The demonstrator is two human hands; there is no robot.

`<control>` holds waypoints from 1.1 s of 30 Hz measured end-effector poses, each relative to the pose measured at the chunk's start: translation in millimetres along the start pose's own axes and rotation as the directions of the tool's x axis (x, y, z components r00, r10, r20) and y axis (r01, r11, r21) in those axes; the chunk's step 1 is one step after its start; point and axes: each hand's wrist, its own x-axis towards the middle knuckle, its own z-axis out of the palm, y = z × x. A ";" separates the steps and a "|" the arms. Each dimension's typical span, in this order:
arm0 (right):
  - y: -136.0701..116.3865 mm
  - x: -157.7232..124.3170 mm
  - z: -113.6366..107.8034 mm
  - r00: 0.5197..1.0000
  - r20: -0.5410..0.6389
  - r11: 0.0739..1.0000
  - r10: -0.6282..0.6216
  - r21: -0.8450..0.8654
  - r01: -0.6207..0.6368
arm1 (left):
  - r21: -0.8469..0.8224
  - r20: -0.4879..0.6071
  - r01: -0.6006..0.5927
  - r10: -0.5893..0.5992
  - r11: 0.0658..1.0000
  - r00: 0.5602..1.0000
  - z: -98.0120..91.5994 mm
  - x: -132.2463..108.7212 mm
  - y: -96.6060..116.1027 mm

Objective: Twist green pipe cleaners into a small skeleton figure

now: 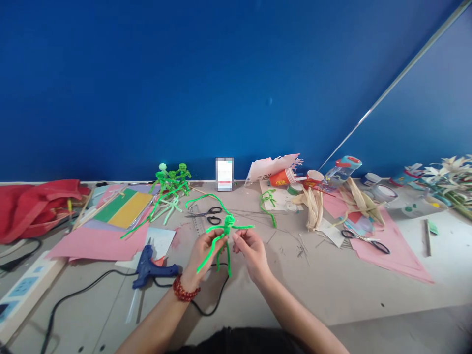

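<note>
A bright green pipe cleaner figure (228, 225) with a round coiled head and several long limbs stands upright in front of me. My left hand (206, 250) is closed on its body, thumb and fingers pinching it at the middle. Close by on the figure's right side, my right hand (252, 250) has its thumb and fingers pressed together just under one outstretched arm. What those fingertips grip, if anything, is hidden. Behind the figure lie black-handled scissors (210, 215) and a long bent green pipe cleaner (206, 196).
A blue glue gun (151, 268) with a black cord lies left, near a white power strip (27, 295). More green pipe cleaner figures (171, 179) stand behind. Pink paper (103, 243), a second pair of scissors (365, 241), dried husks (312, 206) and paper cups (283, 177) lie about.
</note>
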 end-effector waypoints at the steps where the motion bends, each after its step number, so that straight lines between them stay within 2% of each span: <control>1: 0.6 -4.9 0.3 0.998 -0.004 0.994 -0.068 -0.080 0.068 | 0.019 -0.028 -0.019 0.019 1.000 0.999 -1.0 1.3 -2.3; 3: -0.2 -14.0 1.8 0.969 0.071 0.930 -0.238 -0.269 0.249 | 0.084 -0.057 -0.085 0.090 0.993 0.994 -3.8 3.4 -6.7; 5: -3.9 -19.3 5.0 0.902 0.235 0.806 -0.363 -0.407 0.430 | 0.147 -0.046 -0.158 0.167 0.976 0.985 -6.8 4.4 -10.0; 7: -9.1 -19.9 9.1 0.824 0.379 0.671 -0.421 -0.481 0.564 | 0.187 -0.026 -0.213 0.222 0.959 0.975 -9.4 4.1 -12.5; 10: -15.4 -16.3 13.6 0.741 0.473 0.524 -0.478 -0.523 0.672 | 0.211 -0.029 -0.245 0.256 0.946 0.966 -11.4 2.6 -15.5; 13: -17.3 -15.6 12.2 0.711 0.467 0.532 -0.526 -0.471 0.704 | 0.099 -0.074 -0.197 0.205 0.975 0.976 -10.0 2.4 -17.4; 16: -17.1 -19.0 6.6 0.743 0.354 0.624 -0.568 -0.403 0.669 | -0.174 -0.092 -0.066 0.051 0.982 0.994 -6.2 3.5 -15.4; 19: -18.3 -21.8 2.4 0.805 0.212 0.714 -0.554 -0.376 0.591 | -0.379 -0.038 0.045 -0.065 0.924 0.997 -3.8 4.1 -9.3; 23: -19.0 -19.8 1.8 0.934 0.051 0.892 -0.354 -0.281 0.354 | -0.479 0.060 0.153 -0.141 0.865 0.988 -4.9 2.4 -1.5; 25: -17.8 -16.5 1.6 0.972 -0.001 0.956 -0.235 -0.182 0.231 | -0.510 0.115 0.191 -0.154 0.839 0.981 -6.0 0.9 0.5; 29: -15.0 -8.7 -2.4 0.989 -0.039 0.989 -0.142 -0.045 0.140 | -0.550 0.238 0.236 -0.120 0.801 0.964 -6.4 -1.6 1.2; 33: -15.9 -2.3 -7.3 0.995 0.043 0.996 -0.086 -0.031 0.087 | -0.542 0.322 0.282 -0.115 0.791 0.940 -6.9 -1.2 -0.5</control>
